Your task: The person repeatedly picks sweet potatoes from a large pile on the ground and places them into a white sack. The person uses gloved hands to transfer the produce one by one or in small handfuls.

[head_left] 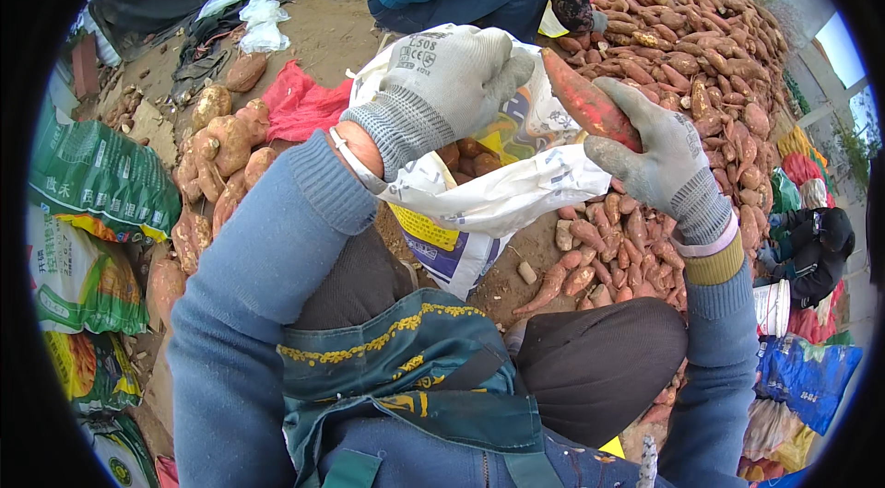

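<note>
One long, tapered, reddish sweet potato (586,99) sits right of the frame's upper centre, gripped in the right hand (645,140), which wears a grey-coated knit glove; its free tip points toward the upper left. The matching gloved left hand (456,87), at upper centre, has its fingers curled inward over the white woven plastic sack (530,188); whether they are closed on anything, I cannot tell. The sack gapes open mid-frame, brown tubers (472,159) inside. A large heap of reddish sweet potatoes (724,50) fills the upper right. Bigger, knobbly tan tubers (229,145) lie at centre-left, beside crumpled red netting (309,104).
</note>
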### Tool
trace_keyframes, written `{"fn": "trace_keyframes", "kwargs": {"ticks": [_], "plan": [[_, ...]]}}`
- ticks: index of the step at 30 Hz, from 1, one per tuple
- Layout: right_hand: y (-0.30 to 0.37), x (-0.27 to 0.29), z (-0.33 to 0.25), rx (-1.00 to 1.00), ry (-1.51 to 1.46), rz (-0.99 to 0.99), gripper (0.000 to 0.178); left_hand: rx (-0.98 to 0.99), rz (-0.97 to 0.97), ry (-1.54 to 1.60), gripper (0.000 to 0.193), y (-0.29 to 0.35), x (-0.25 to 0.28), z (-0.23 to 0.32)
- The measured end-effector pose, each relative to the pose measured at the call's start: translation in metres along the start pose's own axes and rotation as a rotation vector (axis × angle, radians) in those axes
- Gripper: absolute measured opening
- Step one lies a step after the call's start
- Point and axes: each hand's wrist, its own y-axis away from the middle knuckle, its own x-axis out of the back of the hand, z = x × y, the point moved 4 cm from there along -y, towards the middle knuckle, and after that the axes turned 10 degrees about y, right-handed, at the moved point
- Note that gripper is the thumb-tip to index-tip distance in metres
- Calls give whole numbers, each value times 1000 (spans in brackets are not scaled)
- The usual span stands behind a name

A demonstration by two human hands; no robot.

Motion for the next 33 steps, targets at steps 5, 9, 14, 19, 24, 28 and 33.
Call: {"fn": "trace_keyframes", "kwargs": {"ticks": [5,9,14,19,24,28,33], "plan": [[-56,-20,-29,99,218,87,70,162,527,100,41,14,71,-38],[-59,-40,-27,163,328,169,65,320,600,163,30,75,110,-44],[-46,-41,-7,240,-1,439,50,167,373,-335,25,137,162,9],[-45,-63,1,71,-197,239,47,173,314,1128,25,151,175,79],[-40,-61,-13,150,-213,282,43,-240,-41,1572,26,135,148,138],[-40,-62,-17,96,-289,246,41,-433,-122,1608,28,129,133,155],[-40,-73,-16,149,-300,163,39,-577,-110,1615,30,131,129,163]]}}
